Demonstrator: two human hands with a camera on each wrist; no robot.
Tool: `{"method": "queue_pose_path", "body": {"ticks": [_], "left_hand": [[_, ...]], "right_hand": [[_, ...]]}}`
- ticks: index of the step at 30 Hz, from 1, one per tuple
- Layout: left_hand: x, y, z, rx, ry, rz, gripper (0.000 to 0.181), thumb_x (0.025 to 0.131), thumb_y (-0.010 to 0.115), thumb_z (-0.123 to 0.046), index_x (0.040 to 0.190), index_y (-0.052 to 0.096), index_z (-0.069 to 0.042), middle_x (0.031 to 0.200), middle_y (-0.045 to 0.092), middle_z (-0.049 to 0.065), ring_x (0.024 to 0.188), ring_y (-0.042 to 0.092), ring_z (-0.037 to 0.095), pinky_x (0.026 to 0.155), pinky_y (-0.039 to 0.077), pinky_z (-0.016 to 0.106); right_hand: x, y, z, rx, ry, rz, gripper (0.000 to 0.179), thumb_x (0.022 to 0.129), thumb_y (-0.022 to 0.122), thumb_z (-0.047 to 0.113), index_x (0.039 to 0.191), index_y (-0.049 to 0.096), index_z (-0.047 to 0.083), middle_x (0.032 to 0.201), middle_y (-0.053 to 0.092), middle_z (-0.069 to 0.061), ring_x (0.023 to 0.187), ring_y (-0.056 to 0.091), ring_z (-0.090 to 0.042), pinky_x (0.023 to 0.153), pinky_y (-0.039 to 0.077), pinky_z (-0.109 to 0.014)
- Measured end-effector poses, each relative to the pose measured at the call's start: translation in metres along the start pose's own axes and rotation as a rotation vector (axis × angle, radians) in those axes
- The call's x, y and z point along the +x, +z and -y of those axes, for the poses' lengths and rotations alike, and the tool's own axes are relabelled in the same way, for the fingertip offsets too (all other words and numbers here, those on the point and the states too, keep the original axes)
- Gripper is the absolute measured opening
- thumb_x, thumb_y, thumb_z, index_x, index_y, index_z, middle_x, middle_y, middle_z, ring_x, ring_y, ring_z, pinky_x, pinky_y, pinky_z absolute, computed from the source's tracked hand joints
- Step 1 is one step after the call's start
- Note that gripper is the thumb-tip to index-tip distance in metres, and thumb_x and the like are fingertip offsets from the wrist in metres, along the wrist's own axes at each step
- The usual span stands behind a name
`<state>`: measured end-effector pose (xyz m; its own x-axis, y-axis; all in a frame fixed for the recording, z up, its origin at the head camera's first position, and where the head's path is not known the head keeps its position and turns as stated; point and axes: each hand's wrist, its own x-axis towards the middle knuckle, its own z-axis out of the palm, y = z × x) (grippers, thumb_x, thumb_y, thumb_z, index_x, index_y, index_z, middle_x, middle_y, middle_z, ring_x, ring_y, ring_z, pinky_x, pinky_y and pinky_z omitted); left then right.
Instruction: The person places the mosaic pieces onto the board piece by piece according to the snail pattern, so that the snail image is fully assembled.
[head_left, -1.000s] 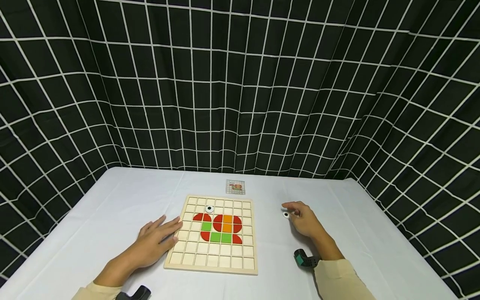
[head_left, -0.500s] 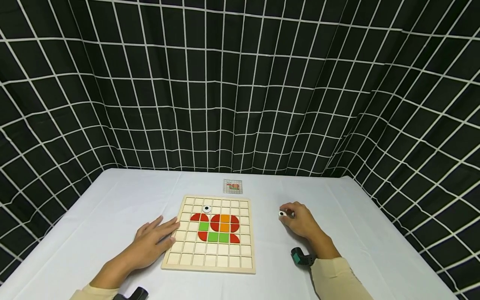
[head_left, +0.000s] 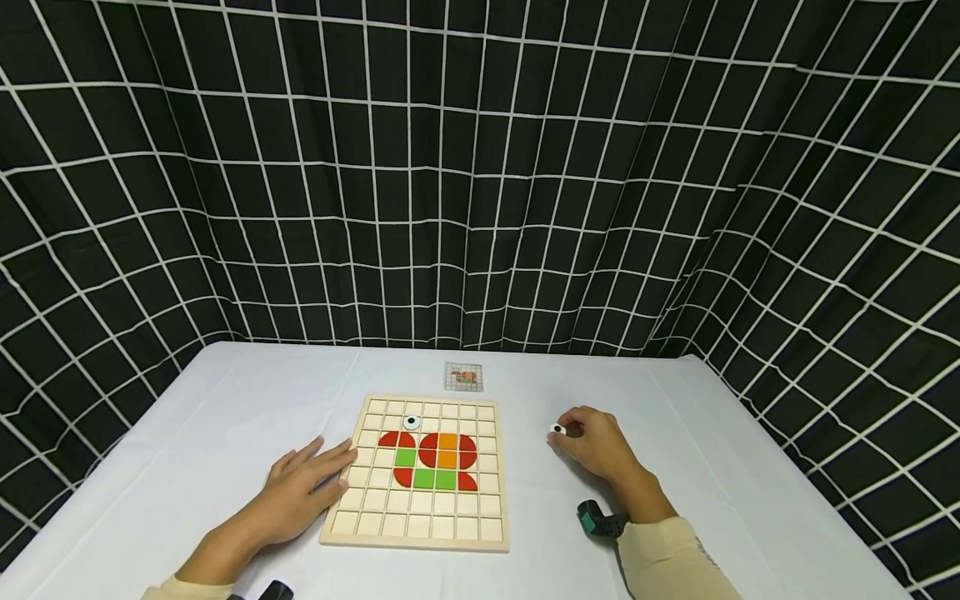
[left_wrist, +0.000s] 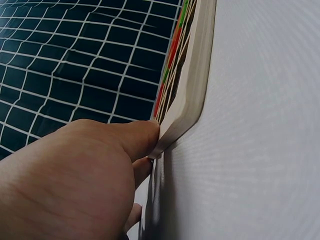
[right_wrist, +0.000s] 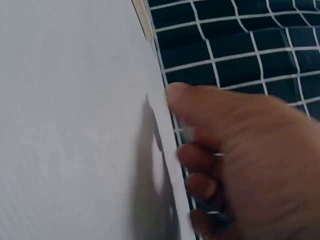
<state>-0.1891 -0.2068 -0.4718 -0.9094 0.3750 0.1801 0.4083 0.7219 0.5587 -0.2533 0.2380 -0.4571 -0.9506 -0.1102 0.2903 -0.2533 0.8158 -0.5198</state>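
My right hand [head_left: 597, 443] pinches a small white round eye piece [head_left: 557, 429] with a black pupil between thumb and forefinger, just right of the board. In the right wrist view the same hand [right_wrist: 255, 140] has its fingers bent, and the piece is hidden. A square wooden grid board [head_left: 412, 546] lies flat on the table. Fingers spread, my left hand [head_left: 294, 493] rests on its left edge; the left wrist view shows the thumb touching the board's corner. Red, orange and green tiles [head_left: 447, 459] sit in the grid, and another eye piece [head_left: 412, 422] lies above them.
Behind the board lies a small picture card [head_left: 463, 377] with a similar tile pattern. A white cloth [head_left: 660, 408] covers the table. Dark curtains [head_left: 465, 183] with a white grid surround it at the back and sides.
My right hand has moved slightly left toward the board with the eye piece, and its thumb and forefinger have drawn together. The left hand stays on the board's edge. The head view has shifted a little.
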Motion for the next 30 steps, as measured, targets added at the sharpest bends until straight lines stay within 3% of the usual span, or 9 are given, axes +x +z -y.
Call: {"method": "queue_pose_path", "body": {"ticks": [14, 30], "left_hand": [[-0.002, 0.0, 0.0, -0.006, 0.012, -0.007, 0.043, 0.099, 0.056, -0.027, 0.137, 0.055, -0.007, 0.148, 0.041, 0.01, 0.138, 0.018, 0.047, 0.104, 0.001, 0.067], [-0.001, -0.001, -0.001, -0.01, -0.003, 0.009, 0.043, 0.099, 0.055, -0.026, 0.137, 0.054, -0.007, 0.149, 0.039, 0.01, 0.139, 0.016, 0.047, 0.105, 0.0, 0.066]], "right_hand": [[0.022, -0.001, 0.063, 0.107, -0.269, -0.122, 0.016, 0.079, 0.082, 0.016, 0.089, 0.073, 0.007, 0.08, 0.063, 0.0, 0.075, 0.058, -0.024, 0.066, 0.048, -0.035], [0.043, 0.019, 0.126, 0.159, -0.308, -0.086, 0.017, 0.081, 0.08, 0.017, 0.091, 0.073, 0.005, 0.083, 0.064, -0.002, 0.077, 0.058, -0.025, 0.068, 0.05, -0.033]]}}
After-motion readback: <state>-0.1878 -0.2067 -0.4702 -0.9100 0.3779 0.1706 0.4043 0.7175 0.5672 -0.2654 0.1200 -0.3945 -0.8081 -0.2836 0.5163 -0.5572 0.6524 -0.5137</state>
